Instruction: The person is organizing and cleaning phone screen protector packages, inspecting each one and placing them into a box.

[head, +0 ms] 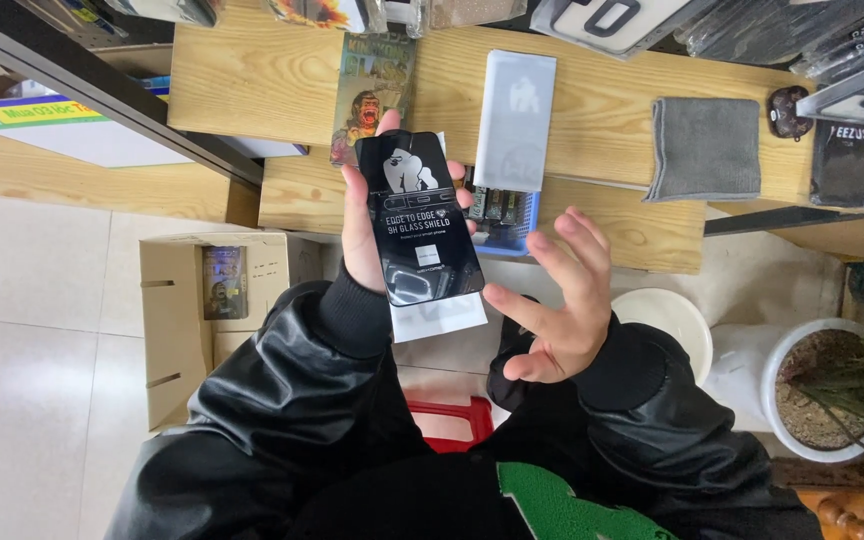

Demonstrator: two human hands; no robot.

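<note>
A pale wooden surface [602, 110] lies ahead, carrying a grey cloth [704, 148] and a white sleeve [515, 118]. The left hand [364, 232] grasps a black screen-protector pack [420, 215] above the lap, long axis pointing away toward the surface. The right hand [557, 300], fingers spread and holding nothing, hovers just beside its lower right corner.

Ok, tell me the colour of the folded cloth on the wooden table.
Grey; the folded cloth shows best in the head view.

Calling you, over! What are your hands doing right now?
Left hand shut on black screen-protector sleeve. Right hand open beside it, empty. Nothing between them.
</note>
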